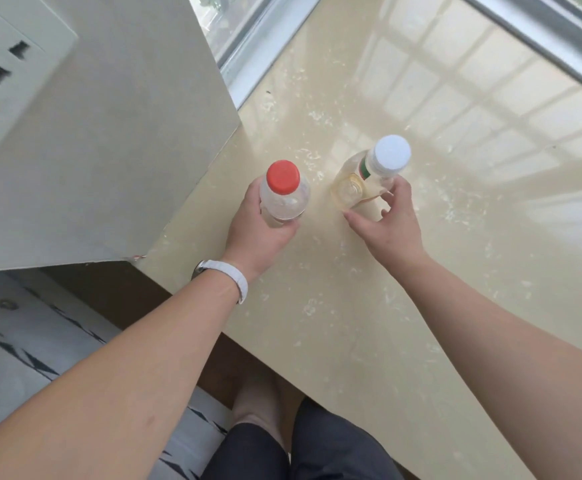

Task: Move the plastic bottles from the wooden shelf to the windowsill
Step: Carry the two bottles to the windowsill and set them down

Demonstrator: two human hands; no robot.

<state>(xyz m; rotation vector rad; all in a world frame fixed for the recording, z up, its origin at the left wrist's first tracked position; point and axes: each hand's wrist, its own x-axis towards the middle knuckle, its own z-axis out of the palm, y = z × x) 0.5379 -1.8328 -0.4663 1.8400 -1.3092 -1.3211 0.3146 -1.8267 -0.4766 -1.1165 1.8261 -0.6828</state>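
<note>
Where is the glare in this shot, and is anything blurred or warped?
Head view: window reflections glare across the far right of the windowsill; the wall plate at upper left is smeared; the edges look wide-angle stretched; the red-capped bottle and white-capped bottle look fairly sharp.

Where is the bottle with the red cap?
Head view, middle: the red-capped bottle is in the left hand at the windowsill, just left of the white-capped bottle.

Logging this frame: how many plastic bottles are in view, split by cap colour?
Clear plastic bottle with a red cap, gripped by the left hand: 1
Clear plastic bottle with a white cap, at the right hand: 1
Total: 2 bottles, both at the glossy cream windowsill.
</note>
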